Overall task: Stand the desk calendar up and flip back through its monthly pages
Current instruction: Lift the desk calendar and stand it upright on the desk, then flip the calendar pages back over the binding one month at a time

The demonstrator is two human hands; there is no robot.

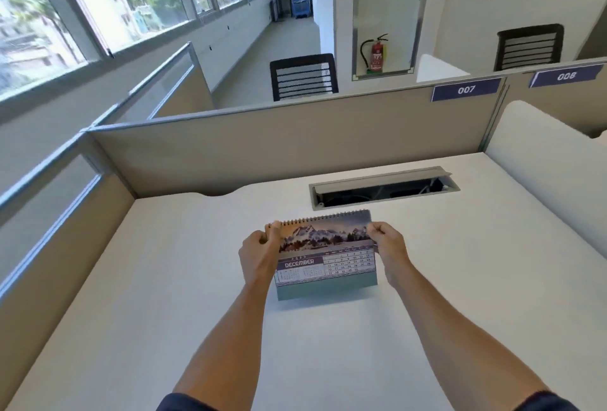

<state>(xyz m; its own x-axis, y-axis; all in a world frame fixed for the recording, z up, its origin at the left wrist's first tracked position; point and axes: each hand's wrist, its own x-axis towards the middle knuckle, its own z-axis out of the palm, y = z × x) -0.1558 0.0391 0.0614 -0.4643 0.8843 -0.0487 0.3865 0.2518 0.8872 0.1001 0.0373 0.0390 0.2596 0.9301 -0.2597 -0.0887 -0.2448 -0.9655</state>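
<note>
pinching the standing desk calendar [325,259] top corners, left hand [259,254] and right hand [389,246]; small dates blurred

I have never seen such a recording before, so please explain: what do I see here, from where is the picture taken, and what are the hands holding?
No machine here: a person wears a camera on the head, looking forward and down, so you see their own bare arms. On the white desk stands a desk calendar, open on December under a mountain photo. The left hand and the right hand pinch its top corners near the spiral binding. Behind lies an open cable hatch in the desk, then the cubicle partition.
</note>
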